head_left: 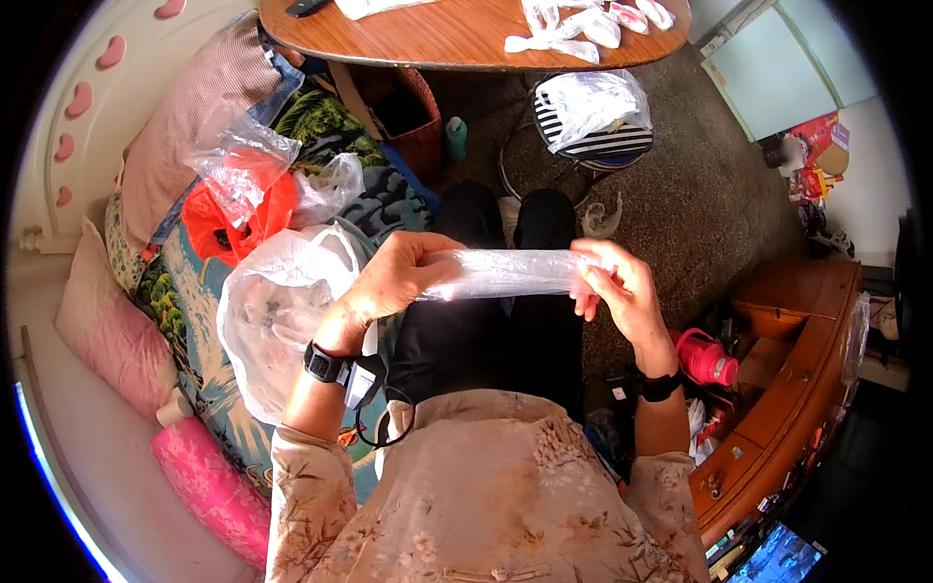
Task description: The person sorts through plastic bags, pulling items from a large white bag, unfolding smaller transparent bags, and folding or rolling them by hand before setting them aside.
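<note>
Head view, frame centre: left hand [394, 277] and right hand [622, 291] both pinch shut on a folded clear plastic bag [505, 274] — stretched flat between them.

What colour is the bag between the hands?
Clear, see-through plastic bag, shown best in the head view.

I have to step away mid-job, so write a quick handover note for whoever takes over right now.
Left hand grips one end of a flattened clear plastic bag; right hand pinches the other end, bag stretched level over the lap.
More loose bags lie on the bed at the left; folded white bags sit on the wooden table ahead.
Done: bag smoothed into a strip. Left: probably folding it, hard to confirm.
</note>
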Demonstrator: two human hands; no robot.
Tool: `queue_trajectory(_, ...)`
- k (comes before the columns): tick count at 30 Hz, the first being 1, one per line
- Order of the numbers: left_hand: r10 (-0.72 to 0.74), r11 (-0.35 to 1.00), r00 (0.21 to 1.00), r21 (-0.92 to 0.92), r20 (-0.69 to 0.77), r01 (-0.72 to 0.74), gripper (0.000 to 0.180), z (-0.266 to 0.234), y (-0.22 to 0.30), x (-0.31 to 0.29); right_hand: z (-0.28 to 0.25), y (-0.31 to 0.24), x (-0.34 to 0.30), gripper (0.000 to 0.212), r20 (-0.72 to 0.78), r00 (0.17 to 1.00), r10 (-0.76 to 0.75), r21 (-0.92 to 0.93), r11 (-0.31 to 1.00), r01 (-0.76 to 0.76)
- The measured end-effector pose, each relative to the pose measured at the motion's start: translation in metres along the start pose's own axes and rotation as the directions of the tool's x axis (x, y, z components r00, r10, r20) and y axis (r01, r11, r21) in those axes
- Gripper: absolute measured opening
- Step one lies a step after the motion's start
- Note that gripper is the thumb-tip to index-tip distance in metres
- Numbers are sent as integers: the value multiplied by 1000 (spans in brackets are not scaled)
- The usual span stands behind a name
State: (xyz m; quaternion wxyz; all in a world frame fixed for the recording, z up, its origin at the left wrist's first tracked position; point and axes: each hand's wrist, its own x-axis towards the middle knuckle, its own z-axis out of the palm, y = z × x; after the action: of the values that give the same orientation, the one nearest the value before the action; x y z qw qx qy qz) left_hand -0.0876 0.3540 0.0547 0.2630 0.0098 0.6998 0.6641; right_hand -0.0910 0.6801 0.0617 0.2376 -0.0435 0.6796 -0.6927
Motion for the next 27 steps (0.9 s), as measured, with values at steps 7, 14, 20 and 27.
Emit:
queue_trajectory(7, 186, 980, 978, -54, -91, -191, 18, 1, 10, -14, 0, 6, -6, 17, 20, 997, -81, 345, 936, 69)
queue_trajectory(14, 247, 884, 964, 429, -95, -184, 12, -25, 11, -22, 20, -25, -6, 23, 123, 931, -344, -280, 888, 365)
queue_trajectory(20, 428, 659, 901, 659, 68, -362, 86, 50, 59, -9, 48, -38, 3, 19, 214, 919, -332, -309, 869, 386)
queue_trajectory(27, 428, 284, 901, 935, 74, -211, 8, 69, -23, 10, 30, -44, -1, 18, 286, 899, -332, -702, 566, 432)
